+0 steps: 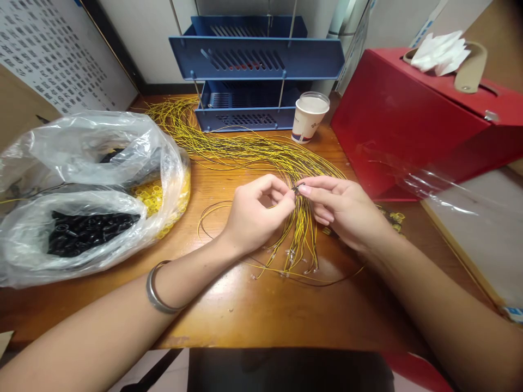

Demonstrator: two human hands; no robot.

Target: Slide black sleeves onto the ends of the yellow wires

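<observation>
My left hand (pixel 258 209) and my right hand (pixel 345 207) meet above the table, thumbs and forefingers pinched together. Between their fingertips is a small black piece (pixel 298 188), too tiny to make out in detail; both hands grip it. Directly beneath lies a long bundle of thin yellow and black wires (pixel 261 149), running back to the far left. Its near ends fan out below my hands and carry small clear tips (pixel 291 255). A loose wire (pixel 210 209) loops out beside my left wrist.
At the left, a clear plastic bag (pixel 174 163) holds black ring-like pieces (pixel 90 231) and yellow ones (pixel 151 198). Behind the wires stand a blue two-tier tray rack (pixel 253 57) and a paper cup (pixel 309 120). A red box (pixel 404 125) with tissues (pixel 441 51) stands right.
</observation>
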